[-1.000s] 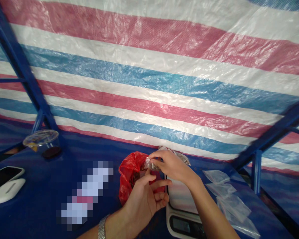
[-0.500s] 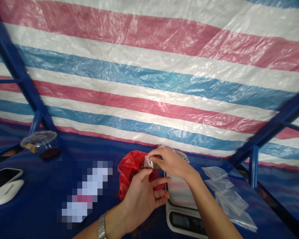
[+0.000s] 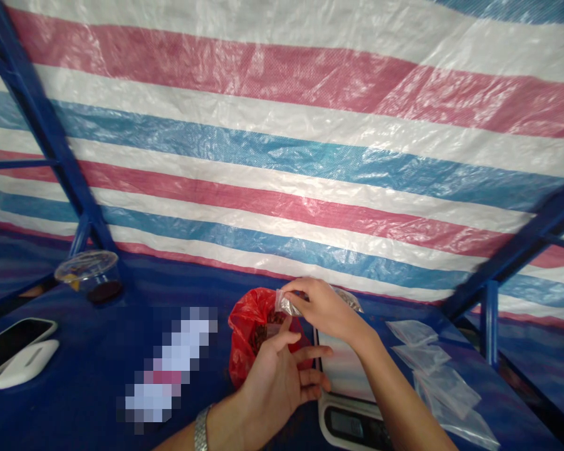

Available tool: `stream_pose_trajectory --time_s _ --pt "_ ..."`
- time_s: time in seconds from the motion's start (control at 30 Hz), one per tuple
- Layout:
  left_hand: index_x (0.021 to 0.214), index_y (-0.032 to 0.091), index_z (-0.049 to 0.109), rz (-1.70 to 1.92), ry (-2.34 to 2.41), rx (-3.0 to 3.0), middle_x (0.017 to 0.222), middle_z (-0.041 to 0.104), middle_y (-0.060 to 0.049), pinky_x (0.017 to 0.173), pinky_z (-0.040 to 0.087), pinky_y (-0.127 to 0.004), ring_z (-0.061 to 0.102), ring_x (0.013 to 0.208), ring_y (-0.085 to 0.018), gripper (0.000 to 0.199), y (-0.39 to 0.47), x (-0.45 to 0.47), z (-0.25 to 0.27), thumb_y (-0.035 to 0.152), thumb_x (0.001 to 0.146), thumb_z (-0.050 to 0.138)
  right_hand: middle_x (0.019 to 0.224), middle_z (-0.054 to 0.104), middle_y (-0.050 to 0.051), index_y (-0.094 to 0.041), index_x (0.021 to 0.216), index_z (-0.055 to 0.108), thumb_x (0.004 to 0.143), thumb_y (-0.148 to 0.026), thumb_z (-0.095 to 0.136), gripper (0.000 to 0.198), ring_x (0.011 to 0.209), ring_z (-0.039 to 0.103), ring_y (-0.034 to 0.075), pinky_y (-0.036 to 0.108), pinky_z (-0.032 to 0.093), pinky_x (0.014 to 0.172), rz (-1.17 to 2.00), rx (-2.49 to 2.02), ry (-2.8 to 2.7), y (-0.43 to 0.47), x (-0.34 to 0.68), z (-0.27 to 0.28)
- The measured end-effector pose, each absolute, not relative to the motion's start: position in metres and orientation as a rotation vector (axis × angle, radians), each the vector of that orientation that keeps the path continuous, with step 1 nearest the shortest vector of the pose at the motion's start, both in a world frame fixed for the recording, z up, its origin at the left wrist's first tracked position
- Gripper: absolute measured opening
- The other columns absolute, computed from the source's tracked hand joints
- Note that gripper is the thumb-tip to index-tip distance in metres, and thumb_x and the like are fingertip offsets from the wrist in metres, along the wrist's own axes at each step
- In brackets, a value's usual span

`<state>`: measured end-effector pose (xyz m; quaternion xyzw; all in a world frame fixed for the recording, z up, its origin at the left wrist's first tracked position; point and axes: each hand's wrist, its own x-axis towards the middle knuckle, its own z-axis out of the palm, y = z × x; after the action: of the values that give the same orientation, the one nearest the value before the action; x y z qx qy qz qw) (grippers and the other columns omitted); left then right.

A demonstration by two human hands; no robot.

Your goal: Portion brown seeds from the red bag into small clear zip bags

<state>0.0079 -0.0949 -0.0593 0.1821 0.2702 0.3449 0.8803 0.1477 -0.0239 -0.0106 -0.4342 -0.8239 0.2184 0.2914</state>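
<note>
My right hand [image 3: 322,307] pinches a small clear zip bag [image 3: 286,303] between thumb and fingers, above the rim of a red plastic bag [image 3: 247,332]. Dark brown bits [image 3: 262,334] show inside the red bag. Below, my left hand [image 3: 277,373], with a metal-banded watch [image 3: 200,429] at the wrist, has its fingers spread and appears to hold nothing. Its fingertips reach over the near left edge of a digital scale [image 3: 348,376]. Part of the scale's plate is hidden under my right forearm, and the reading on its display is too faint to make out.
Several flat clear zip bags [image 3: 444,379] lie right of the scale. Behind my right hand sits another clear bag [image 3: 350,299]. To the left are a blurred-out strip [image 3: 169,369], a phone [image 3: 14,344], a white case [image 3: 26,364] and a lidded plastic cup [image 3: 91,275]. Striped sheeting [image 3: 286,156] hangs behind the blue table.
The view has shifted slightly, moving everything a little to the right in the picture. My left hand's index finger has lifted towards the small bag, and more of the red bag's contents show.
</note>
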Motion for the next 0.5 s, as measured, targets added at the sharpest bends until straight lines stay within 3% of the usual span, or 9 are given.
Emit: stream_pose_trajectory --time_s 0.23,0.5 --pt "0.15 0.034 0.026 0.727 0.569 0.374 0.106 0.073 -0.008 0.073 0.043 -0.03 0.067 0.063 -0.017 0.071 -0.0956 0.008 -0.059 0.035 0.085 0.058 0.096 0.082 0.003 -0.024 0.091 0.081 0.094 -0.015 0.053 0.03 0.088 0.075 0.021 0.028 0.051 0.08 0.434 -1.215 -2.218 -0.0217 0.1448 -0.0142" --pt "0.15 0.034 0.027 0.767 0.59 0.37 0.103 0.072 -0.008 0.074 0.045 -0.031 0.065 0.061 -0.016 0.067 -0.0945 0.0087 -0.0586 0.031 0.089 0.055 0.089 0.082 0.003 -0.024 0.088 0.081 0.095 -0.014 0.052 0.032 0.085 0.074 0.022 0.029 0.047 0.077 0.378 -1.237 -2.317 -0.021 0.144 -0.0187"
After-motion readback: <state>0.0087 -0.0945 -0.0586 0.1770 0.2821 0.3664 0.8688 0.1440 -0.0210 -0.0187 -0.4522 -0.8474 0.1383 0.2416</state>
